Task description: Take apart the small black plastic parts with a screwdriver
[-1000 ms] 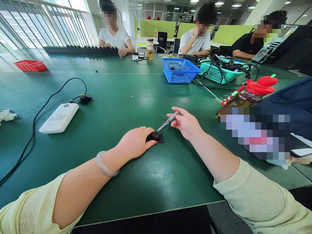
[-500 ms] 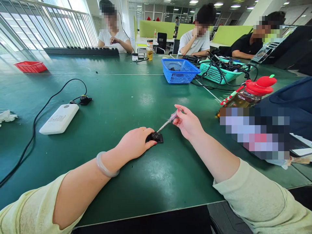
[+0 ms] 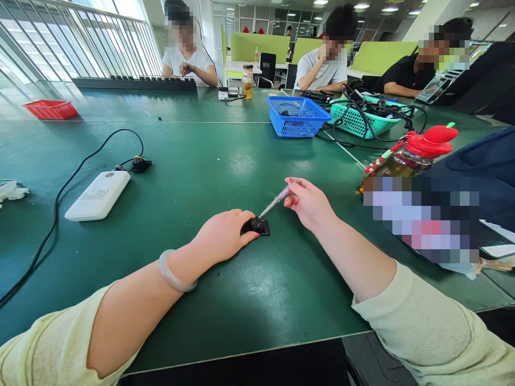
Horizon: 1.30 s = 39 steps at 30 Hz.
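Note:
My left hand [image 3: 223, 234] is closed on a small black device [image 3: 262, 227], pressing it against the green tabletop between thumb and fingers. Part of the device is hidden under those fingers. In my right hand [image 3: 310, 203] is a slim screwdriver [image 3: 277, 200] with a clear handle, pinched by the fingertips. It slants down to the left, and its tip meets the top of the black device. What exactly the tip touches is too small to make out.
A white power bank [image 3: 98, 196] with a black cable lies left, near another small black piece [image 3: 140, 164]. Farther back stand a red tray [image 3: 51, 109], a blue basket [image 3: 298, 119] and a teal basket [image 3: 362, 120] of cables. A red-lidded bottle [image 3: 408, 153] stands right. Several people sit beyond.
The fingers of my right hand have sunk slightly along the screwdriver's handle, with the tip still on the black device. My left hand has stayed in place.

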{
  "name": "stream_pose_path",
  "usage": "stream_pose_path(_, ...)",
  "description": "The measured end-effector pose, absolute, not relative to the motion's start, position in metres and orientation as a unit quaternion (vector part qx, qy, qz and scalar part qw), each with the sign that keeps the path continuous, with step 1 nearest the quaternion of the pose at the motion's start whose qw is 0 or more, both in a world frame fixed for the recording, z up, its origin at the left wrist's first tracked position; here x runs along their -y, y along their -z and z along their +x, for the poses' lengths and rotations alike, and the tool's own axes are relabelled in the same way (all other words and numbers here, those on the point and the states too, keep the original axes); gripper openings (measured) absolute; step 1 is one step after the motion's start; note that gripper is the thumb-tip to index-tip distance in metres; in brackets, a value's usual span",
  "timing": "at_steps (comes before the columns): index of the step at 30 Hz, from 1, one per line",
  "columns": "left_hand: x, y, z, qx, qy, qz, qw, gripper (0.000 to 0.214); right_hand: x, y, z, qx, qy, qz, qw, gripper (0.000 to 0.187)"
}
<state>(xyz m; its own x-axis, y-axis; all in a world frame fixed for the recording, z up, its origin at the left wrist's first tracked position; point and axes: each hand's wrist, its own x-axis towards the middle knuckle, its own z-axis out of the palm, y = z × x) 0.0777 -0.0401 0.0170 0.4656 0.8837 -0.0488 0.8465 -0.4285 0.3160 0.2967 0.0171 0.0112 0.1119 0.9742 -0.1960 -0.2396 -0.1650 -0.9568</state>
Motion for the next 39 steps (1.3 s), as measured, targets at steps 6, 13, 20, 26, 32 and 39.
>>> stream_pose_path(6, 0.04, -0.0159, 0.0773, -0.512, -0.067, 0.844, 0.146, 0.033, -0.0172, -0.0101, 0.2954, 0.36, -0.583, -0.492, 0.537, 0.033)
stream_pose_path(13, 0.0396, -0.0145, 0.0764, -0.511, -0.069, 0.844, 0.147, 0.034, -0.0134, -0.0154, 0.2929, 0.371, -0.615, -0.449, 0.531, 0.006)
stream_pose_path(20, 0.04, -0.0158, 0.0768, -0.511, -0.066, 0.844, 0.147, 0.035, -0.0134, -0.0163, 0.2923, 0.34, -0.602, -0.471, 0.548, 0.003)
stream_pose_path(26, 0.0396, -0.0162, 0.0772, -0.514, -0.058, 0.843, 0.146, 0.035, -0.0141, -0.014, 0.2928, 0.318, -0.604, -0.483, 0.549, 0.014)
stream_pose_path(32, 0.04, -0.0175, 0.0777, -0.513, -0.057, 0.843, 0.148, 0.033, -0.0134, -0.014, 0.2918, 0.303, -0.615, -0.473, 0.554, 0.02)
stream_pose_path(39, 0.0401, -0.0188, 0.0786, -0.515, -0.048, 0.844, 0.144, 0.032, -0.0146, -0.0139, 0.2918, 0.286, -0.622, -0.475, 0.553, 0.021)
